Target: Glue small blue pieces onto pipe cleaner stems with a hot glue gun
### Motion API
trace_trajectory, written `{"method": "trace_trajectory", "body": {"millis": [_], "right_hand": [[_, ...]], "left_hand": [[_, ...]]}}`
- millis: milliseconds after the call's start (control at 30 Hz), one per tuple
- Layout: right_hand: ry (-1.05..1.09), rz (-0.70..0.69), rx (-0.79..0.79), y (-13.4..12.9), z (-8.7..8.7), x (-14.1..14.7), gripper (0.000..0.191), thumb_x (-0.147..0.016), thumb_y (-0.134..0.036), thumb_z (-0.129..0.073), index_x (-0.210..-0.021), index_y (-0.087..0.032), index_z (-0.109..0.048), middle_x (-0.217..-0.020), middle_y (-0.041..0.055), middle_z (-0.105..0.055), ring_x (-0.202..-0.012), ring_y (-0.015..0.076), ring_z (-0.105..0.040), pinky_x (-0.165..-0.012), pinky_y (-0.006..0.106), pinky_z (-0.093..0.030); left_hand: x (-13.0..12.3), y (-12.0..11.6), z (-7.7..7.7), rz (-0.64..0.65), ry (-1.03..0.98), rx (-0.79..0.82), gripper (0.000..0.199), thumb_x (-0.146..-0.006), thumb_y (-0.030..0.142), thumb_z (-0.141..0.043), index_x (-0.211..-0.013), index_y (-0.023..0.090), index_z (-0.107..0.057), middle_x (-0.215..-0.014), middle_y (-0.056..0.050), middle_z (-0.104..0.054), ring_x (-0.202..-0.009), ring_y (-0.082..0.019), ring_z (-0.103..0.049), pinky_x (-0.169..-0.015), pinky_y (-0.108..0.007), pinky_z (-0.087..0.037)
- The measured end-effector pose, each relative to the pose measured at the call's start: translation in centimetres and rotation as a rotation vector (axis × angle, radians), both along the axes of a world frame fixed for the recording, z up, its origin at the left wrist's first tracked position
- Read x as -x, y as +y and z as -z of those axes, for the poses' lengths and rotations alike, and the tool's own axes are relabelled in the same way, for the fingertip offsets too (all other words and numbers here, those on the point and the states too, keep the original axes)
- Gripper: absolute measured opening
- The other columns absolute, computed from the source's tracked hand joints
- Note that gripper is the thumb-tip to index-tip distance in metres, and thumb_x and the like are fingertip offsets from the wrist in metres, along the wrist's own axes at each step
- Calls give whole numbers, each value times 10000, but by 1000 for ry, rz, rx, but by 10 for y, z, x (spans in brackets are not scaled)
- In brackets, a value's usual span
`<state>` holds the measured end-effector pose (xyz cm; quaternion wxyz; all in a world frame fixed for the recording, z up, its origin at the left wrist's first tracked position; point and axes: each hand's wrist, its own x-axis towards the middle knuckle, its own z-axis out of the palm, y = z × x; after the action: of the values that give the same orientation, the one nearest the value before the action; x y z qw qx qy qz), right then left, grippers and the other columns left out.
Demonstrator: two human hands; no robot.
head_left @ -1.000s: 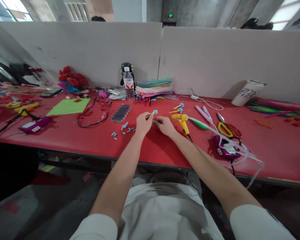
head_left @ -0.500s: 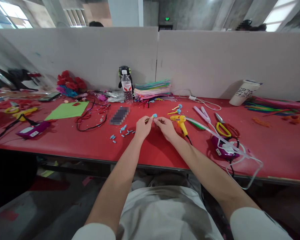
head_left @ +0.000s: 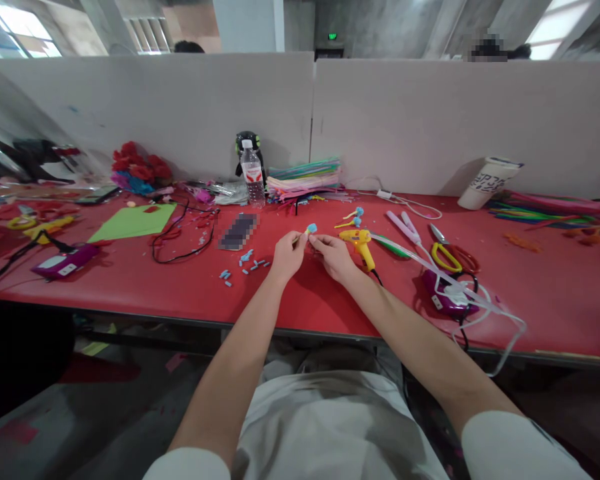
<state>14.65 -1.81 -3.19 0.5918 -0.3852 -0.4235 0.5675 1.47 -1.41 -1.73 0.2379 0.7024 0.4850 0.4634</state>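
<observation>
Between my hands is a small pipe-cleaner flower (head_left: 311,229) with a fluffy light-blue head and a bit of yellow below. My left hand (head_left: 289,253) pinches it from the left, the stem mostly hidden by fingers. My right hand (head_left: 333,255) is closed too, its fingertips pressed against the lower right of the piece. Two similar blue-and-yellow flowers (head_left: 355,217) lie behind a yellow glue gun (head_left: 361,245), just right of my right hand. Short blue pipe-cleaner pieces (head_left: 247,255) are scattered left of my left hand.
A phone (head_left: 239,231), a water bottle (head_left: 253,177) and a bundle of pipe cleaners (head_left: 305,179) stand or lie behind. To the right are a pink curling-iron-like tool (head_left: 404,228), scissors (head_left: 446,257), a purple power box (head_left: 445,297) with cables and a paper cup (head_left: 487,185).
The flower's blue head has shifted slightly right and up, showing more above my fingers. My hands have barely moved; the things on the table lie as before.
</observation>
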Motion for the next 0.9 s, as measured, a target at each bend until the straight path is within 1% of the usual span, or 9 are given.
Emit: {"method": "trace_trajectory", "body": {"millis": [233,333,400,467,567,633,667,767,900], "right_hand": [[-12,-176,-50,-3,-4,-7,404,-643,-522,-764,-719,-179,-566,-641,-38,-503,-579,84,-428,-568,233,-343],[-129,-168,-28,-2,-6,-9,424,-665,-561,-729,-714,-183,-542,-629,-34,-492,-556,89,-423,-549,241,-338],[-343,-97,-34,-3,-12,-13,444,-706,-600,-669,-670,-181,-528,-596,-25,-492,-530,96,-416,-528,253,-325],[-639,-96,-88,-10,-22,-20,468,-738,-622,-619,-626,-176,-530,-568,-12,-503,-519,104,-419,-523,264,-315],[-1083,-300,-171,-34,-39,-40,503,-743,-637,-608,-559,-177,-526,-511,-14,-481,-488,104,-403,-519,275,-287],[-1314,-389,-123,-55,-47,-59,555,-765,-666,-568,-500,-184,-487,-457,-9,-444,-447,107,-387,-507,290,-255],[-1411,-350,-86,-66,-49,-69,578,-788,-677,-527,-483,-188,-477,-450,2,-440,-441,115,-393,-509,298,-247],[-1641,-51,59,-89,-48,-99,610,-811,-718,-440,-497,-200,-508,-502,61,-511,-489,169,-487,-521,307,-261],[-1640,218,76,-79,-35,-122,562,-779,-731,-488,-607,-206,-593,-534,77,-553,-545,207,-555,-530,303,-306]], "left_hand": [[2,2,0,107,-60,13,310,-905,406,-472,-763,154,-586,-670,-13,-590,-628,-120,-506,-615,-232,-404],[4,3,1,95,-29,-12,313,-906,403,-472,-769,154,-604,-674,-16,-602,-620,-122,-512,-614,-235,-403],[7,5,2,25,37,-63,305,-907,396,-477,-777,158,-616,-703,-26,-626,-642,-130,-532,-637,-244,-405],[10,7,3,-47,133,-121,286,-911,371,-477,-779,163,-622,-738,-41,-648,-669,-141,-549,-664,-257,-405],[15,11,7,-82,265,-182,250,-916,313,-467,-788,168,-625,-782,-61,-660,-720,-162,-569,-704,-275,-406],[17,13,9,-82,316,-190,222,-912,277,-469,-806,171,-633,-811,-70,-665,-759,-172,-580,-736,-283,-409],[17,14,9,-80,333,-185,210,-908,261,-471,-817,173,-638,-824,-73,-666,-773,-175,-584,-748,-286,-410],[17,15,10,-75,349,-169,193,-900,223,-470,-839,172,-645,-849,-76,-666,-794,-177,-585,-765,-289,-413],[14,16,10,-53,359,-160,204,-899,212,-461,-833,172,-649,-839,-74,-657,-788,-175,-576,-762,-289,-414]]}}
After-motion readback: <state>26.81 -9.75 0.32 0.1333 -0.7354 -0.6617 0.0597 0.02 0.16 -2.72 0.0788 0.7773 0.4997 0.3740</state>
